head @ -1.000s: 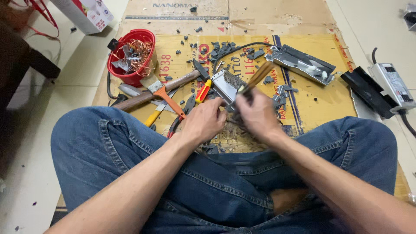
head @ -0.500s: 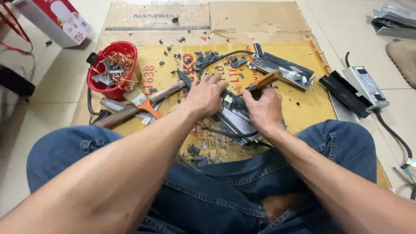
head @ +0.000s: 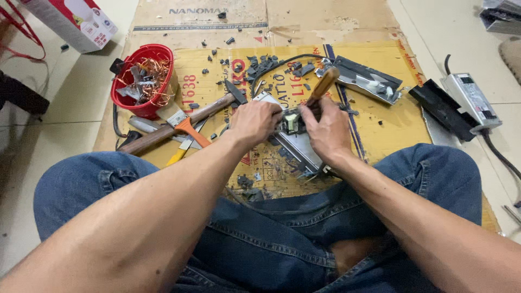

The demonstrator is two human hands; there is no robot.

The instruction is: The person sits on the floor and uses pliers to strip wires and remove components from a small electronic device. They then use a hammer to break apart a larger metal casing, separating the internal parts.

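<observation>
Left hand is clamping down on the metal circuit tray, fingers curled. Right hand is gripping a wooden-handled tool; levering gently beside the small component looks wisest.

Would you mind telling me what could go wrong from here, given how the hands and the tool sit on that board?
The right hand works a wooden-handled tool at the circuit board, close to the left hand; a slip could likely jab those fingers. The board rests loosely on cardboard and may shift. Black fragments lie scattered, so more chips might fly up.
</observation>
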